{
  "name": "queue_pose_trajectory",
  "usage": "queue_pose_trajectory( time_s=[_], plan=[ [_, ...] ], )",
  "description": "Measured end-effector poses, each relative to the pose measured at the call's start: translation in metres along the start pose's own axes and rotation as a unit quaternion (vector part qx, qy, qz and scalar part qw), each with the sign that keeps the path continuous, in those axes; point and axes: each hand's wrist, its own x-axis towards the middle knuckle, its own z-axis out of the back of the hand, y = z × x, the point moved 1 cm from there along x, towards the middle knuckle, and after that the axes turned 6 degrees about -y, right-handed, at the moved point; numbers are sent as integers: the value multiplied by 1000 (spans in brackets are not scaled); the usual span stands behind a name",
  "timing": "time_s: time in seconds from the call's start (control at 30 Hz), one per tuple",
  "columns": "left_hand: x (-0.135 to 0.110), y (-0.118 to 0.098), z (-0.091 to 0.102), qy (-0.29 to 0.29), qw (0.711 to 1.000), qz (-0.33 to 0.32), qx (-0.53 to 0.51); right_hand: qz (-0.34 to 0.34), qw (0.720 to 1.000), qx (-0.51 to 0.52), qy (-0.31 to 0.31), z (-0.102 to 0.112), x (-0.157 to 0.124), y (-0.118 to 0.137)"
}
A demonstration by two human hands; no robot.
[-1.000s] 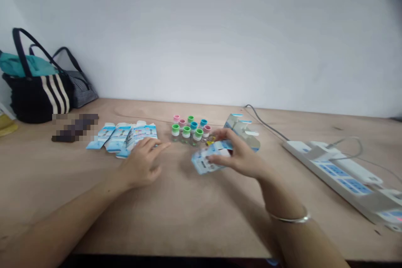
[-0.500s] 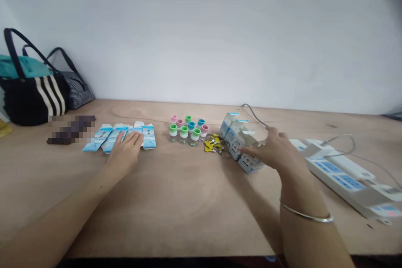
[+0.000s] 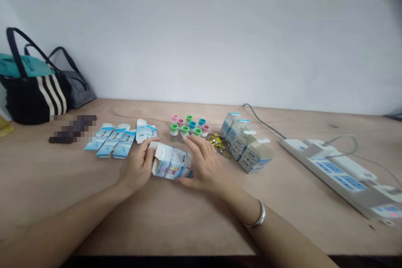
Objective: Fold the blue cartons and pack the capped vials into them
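My left hand (image 3: 140,164) grips the left end of a small blue-and-white carton (image 3: 172,161), popped into box shape with its end flaps out. Around the carton's right end is my right hand (image 3: 205,165), fingers stretched out and apart from the thumb. Its thumb tip is close to the carton's lower edge; I cannot tell if it presses on it. Several flattened cartons (image 3: 114,140) lie to the left, and one partly raised carton (image 3: 144,130) is just behind my left hand. Small bottles with coloured rims (image 3: 192,125) stand behind the held carton.
Yellow tags with metal rings (image 3: 217,142) lie right of the bottles. A row of erected cartons (image 3: 248,146) stands farther right. Beyond are a white power strip (image 3: 339,178) and grey cable (image 3: 265,123). A dark, partly pixelated object (image 3: 73,129) and bags (image 3: 37,96) are at left.
My right hand has left the erected carton row and come to the middle. My left hand has taken a carton from the flat ones and brought it forward and right; it is opened out.
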Motion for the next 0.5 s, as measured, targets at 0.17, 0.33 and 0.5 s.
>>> queue_pose_trajectory(
  time_s=[0.17, 0.33, 0.5],
  plan=[
    [-2, 21, -21, 72, 983, 123, -115, -50, 991, 60, 104, -5, -1, -2],
    [-4, 17, -15, 162, 976, 93, -114, -91, 977, 144, 127, 1, 4, -14],
    [1, 9, -9, 150, 989, -1, 0, -94, 972, 163, 140, 4, 5, -20]
  ],
)
